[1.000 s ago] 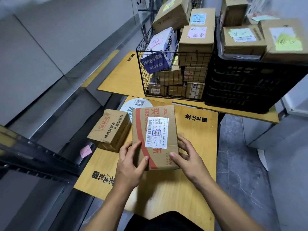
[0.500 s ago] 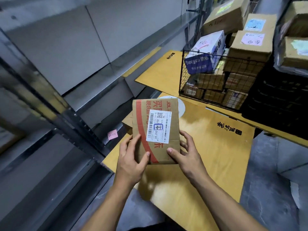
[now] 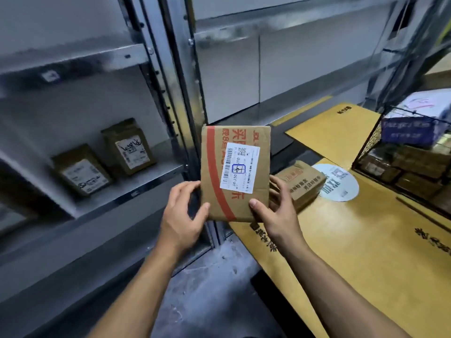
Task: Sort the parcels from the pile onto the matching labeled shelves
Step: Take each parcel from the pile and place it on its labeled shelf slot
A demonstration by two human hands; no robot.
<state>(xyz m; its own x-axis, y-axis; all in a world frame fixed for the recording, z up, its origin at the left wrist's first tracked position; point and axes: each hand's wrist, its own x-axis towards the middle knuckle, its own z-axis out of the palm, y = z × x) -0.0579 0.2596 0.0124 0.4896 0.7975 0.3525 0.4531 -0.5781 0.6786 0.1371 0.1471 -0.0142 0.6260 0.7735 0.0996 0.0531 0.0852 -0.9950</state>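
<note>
I hold a flat brown cardboard parcel [image 3: 214, 172] with a red stripe and a white barcode label upright in front of a metal shelf upright. My left hand [image 3: 181, 215] grips its lower left edge and my right hand [image 3: 275, 211] its lower right edge. To the left, a grey metal shelf [image 3: 136, 186] carries two brown parcels [image 3: 81, 170] [image 3: 128, 147] with white labels. Behind my right hand another brown parcel [image 3: 302, 182] lies on the yellow table [image 3: 366, 252].
A wire basket [image 3: 371, 142] full of boxes stands at the right, a blue-and-white box [image 3: 415, 123] on top. A round white sticker [image 3: 339, 182] lies on the table. An upper shelf rail [image 3: 73, 62] runs on the left. Grey floor lies between shelf and table.
The view has swung left toward the shelving. The parcel, still in both hands, has moved off the table to in front of the shelf upright, and the shelf with two parcels has come into view.
</note>
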